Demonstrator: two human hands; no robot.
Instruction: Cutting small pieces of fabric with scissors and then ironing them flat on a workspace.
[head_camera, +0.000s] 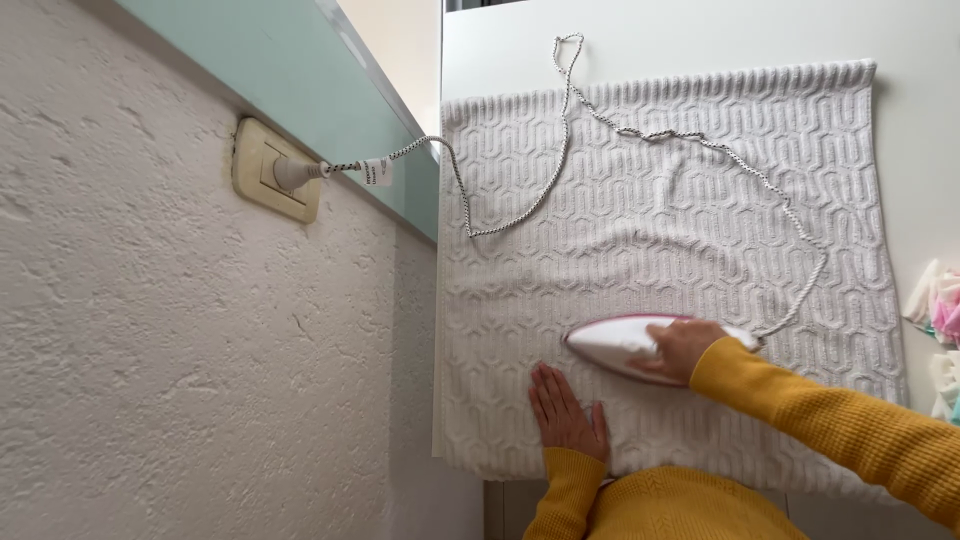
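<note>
A white knitted cloth (680, 200) with a raised pattern lies flat on a white table. My right hand (683, 347), in a mustard sleeve, grips a white iron (615, 345) with a pink rim that rests on the cloth near its front part, nose pointing left. My left hand (565, 412) lies flat, palm down, on the cloth just in front of the iron's nose. The iron's braided black-and-white cord (560, 170) runs from the iron across the cloth to a plug (295, 173) in a beige wall socket (275, 170).
A rough white plastered wall (180, 350) stands at the left, with a pale green ledge (290, 70) above the socket. Folded pastel cloths (940, 310) sit at the table's right edge. The white table (920, 140) shows around the cloth.
</note>
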